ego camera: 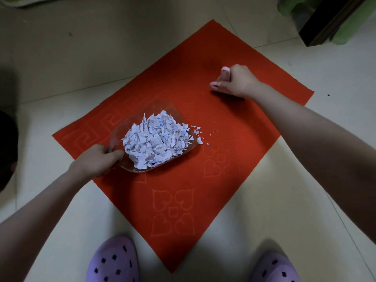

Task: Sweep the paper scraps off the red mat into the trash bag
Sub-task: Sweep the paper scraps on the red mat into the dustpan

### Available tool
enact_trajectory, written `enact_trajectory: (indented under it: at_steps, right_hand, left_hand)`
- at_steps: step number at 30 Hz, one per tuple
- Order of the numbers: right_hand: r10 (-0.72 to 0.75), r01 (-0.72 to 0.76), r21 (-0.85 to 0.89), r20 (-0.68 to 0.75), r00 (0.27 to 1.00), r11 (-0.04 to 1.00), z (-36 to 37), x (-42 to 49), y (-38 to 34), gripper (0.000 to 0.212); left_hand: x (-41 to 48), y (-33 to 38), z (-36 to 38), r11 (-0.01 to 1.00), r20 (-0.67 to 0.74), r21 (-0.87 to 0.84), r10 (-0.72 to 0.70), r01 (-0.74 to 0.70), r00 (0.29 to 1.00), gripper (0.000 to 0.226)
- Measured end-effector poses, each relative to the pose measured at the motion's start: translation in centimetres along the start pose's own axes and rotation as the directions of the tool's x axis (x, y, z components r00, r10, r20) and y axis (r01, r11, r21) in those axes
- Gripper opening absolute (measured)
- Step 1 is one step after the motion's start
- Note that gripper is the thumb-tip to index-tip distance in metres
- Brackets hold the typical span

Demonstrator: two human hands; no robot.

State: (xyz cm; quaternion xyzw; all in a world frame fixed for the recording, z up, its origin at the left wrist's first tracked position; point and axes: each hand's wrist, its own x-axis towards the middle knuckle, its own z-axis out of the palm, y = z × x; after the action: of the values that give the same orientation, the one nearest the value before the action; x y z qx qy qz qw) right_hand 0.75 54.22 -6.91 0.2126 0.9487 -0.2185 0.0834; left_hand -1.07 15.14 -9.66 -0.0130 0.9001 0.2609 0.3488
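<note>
Head view, bottom of the frame first: two purple slippers (114, 261) stand on the floor (61, 78) by the red mat's (183, 200) near corner. At centre-left the left hand (95, 159), forearm outstretched, curls its fingers round the handle of a clear dustpan (127, 119) heaped with paper scraps (156, 139). A few loose scraps (199, 139) lie just beside its lip. Farther off, upper right, the right hand (238, 80) clenches a pink-handled brush (224, 70) against the mat.
</note>
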Motion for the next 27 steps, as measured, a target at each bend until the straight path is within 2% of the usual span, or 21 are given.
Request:
enact_trajectory:
  at_steps: [2, 4, 6, 8, 11, 14, 16, 19, 22, 25, 27]
  right_hand:
    - [-0.063, 0.067, -0.024, 0.158, 0.986, 0.997, -0.8, -1.6, -0.4, 0.028]
    - [-0.104, 0.094, 0.047, 0.335, 0.936, 0.994, -2.3, -3.7, 0.0, 0.018]
    - [-0.123, 0.102, 0.072, 0.426, 0.896, 0.992, -4.0, -5.6, 0.7, 0.015]
    - [-0.112, 0.091, 0.077, 0.344, 0.932, 0.993, -4.9, -5.9, 1.6, 0.014]
    - [-0.090, 0.081, 0.116, 0.074, 0.993, 0.990, -4.0, -4.8, 1.8, 0.017]
    - [0.027, 0.000, 0.146, -0.185, 0.982, 0.989, -2.0, -3.7, 2.0, 0.023]
    - [0.075, -0.042, 0.144, -0.230, 0.970, 0.989, -0.5, -3.7, 2.2, 0.030]
    - [0.012, 0.004, 0.116, -0.138, 0.990, 0.993, 1.9, -5.3, 1.8, 0.037]
    - [-0.079, 0.093, 0.207, -0.074, 0.994, 0.974, 2.6, -7.3, 1.1, 0.022]
    - [-0.012, 0.074, 0.230, -0.258, 0.966, 0.970, 1.3, -7.6, 2.6, 0.025]
    - [0.111, -0.032, 0.201, -0.396, 0.912, 0.979, 0.4, -7.6, 4.7, 0.034]
  left_hand:
    - [-0.1, -0.1, 0.0, 1.000, -0.001, 0.002, -0.001, 0.001, 1.000, 0.034]
    - [-0.1, -0.3, 0.0, 1.000, 0.000, 0.000, -0.002, 0.002, 1.000, 0.034]
    - [0.0, -0.4, 0.0, 1.000, 0.009, -0.013, -0.003, 0.003, 1.000, 0.032]
    - [0.1, -0.4, 0.1, 1.000, 0.024, -0.018, -0.005, 0.006, 1.000, 0.031]
    - [0.2, -0.4, 0.3, 1.000, 0.006, 0.002, -0.010, 0.010, 1.000, 0.033]
    - [0.1, -0.4, 0.4, 1.000, 0.007, 0.012, -0.007, 0.007, 1.000, 0.033]
    - [0.0, -0.4, 0.4, 1.000, 0.017, 0.006, -0.006, 0.006, 1.000, 0.032]
    - [0.0, -0.4, 0.5, 1.000, 0.020, 0.009, 0.003, -0.003, 1.000, 0.031]
    - [-0.1, -0.5, 0.7, 1.000, 0.026, 0.011, 0.010, -0.010, 1.000, 0.032]
    - [-0.1, -0.3, 0.8, 1.000, 0.032, 0.001, 0.025, -0.025, 0.999, 0.032]
    - [-0.2, -0.2, 0.9, 0.999, 0.035, 0.003, 0.036, -0.036, 0.999, 0.031]
